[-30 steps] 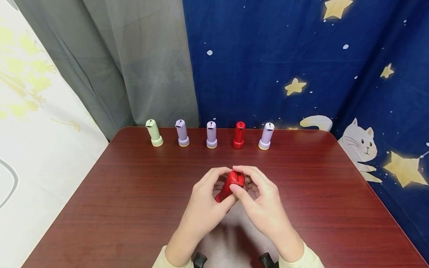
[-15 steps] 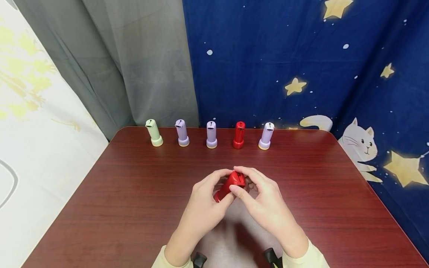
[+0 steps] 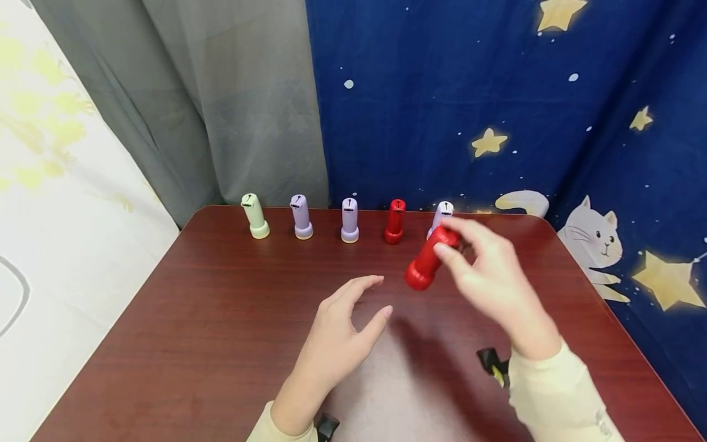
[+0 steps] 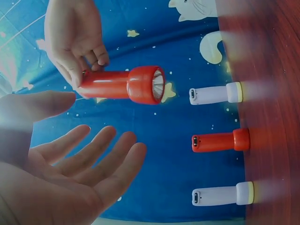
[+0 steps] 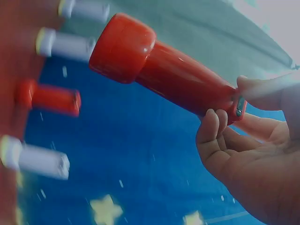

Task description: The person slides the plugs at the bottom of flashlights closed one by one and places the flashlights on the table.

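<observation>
My right hand (image 3: 486, 258) pinches the tail end of a small red flashlight (image 3: 428, 263) and holds it in the air, tilted, lens end down and to the left, above the dark red table (image 3: 193, 344). The right wrist view shows the same red flashlight (image 5: 159, 65) gripped at its button end by my right hand (image 5: 234, 126). My left hand (image 3: 345, 319) hovers over the table's middle with fingers spread and nothing in it; in the left wrist view my left hand (image 4: 70, 164) lies open below the red flashlight (image 4: 124, 85).
Along the table's far edge stand a pale green flashlight (image 3: 254, 216), two purple ones (image 3: 301, 217) (image 3: 349, 220), a red one (image 3: 394, 221) and another purple one (image 3: 440, 212) partly behind my right hand. Grey and star-patterned blue curtains hang behind.
Both hands held the red flashlight at the table's middle. My left hand has let go and opened; my right hand has carried the flashlight up and to the right, toward the far row.
</observation>
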A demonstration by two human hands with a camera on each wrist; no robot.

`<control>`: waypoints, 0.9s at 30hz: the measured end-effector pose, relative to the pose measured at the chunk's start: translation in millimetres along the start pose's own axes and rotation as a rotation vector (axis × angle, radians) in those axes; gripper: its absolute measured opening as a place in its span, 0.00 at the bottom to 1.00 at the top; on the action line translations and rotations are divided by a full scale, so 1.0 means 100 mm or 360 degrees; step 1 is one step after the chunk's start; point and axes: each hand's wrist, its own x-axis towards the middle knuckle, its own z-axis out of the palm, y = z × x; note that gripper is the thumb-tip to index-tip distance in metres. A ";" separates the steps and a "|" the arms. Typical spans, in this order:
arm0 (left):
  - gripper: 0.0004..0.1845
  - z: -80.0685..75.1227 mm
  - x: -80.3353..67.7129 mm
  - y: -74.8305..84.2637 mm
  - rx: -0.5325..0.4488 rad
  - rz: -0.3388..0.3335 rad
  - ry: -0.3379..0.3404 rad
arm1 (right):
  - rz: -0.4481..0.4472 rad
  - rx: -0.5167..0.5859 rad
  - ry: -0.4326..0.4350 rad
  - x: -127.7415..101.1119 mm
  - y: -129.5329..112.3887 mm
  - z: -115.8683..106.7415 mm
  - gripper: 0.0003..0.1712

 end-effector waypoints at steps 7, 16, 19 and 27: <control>0.18 0.01 0.01 -0.02 0.0015 0.0081 0.0045 | 0.0206 -0.0151 0.0081 0.49 0.36 -0.36 0.26; 0.15 0.00 0.02 -0.02 0.0008 0.0089 0.0042 | 0.0510 -0.0234 -0.0086 0.95 0.89 -0.38 0.30; 0.15 0.00 0.03 -0.03 0.0003 0.0091 0.0041 | 0.0566 -0.0254 -0.0150 1.05 1.08 -0.34 0.31; 0.15 0.04 0.19 -0.25 0.0111 0.0036 0.0060 | 0.0626 -0.0289 -0.0284 1.24 1.62 -0.18 0.30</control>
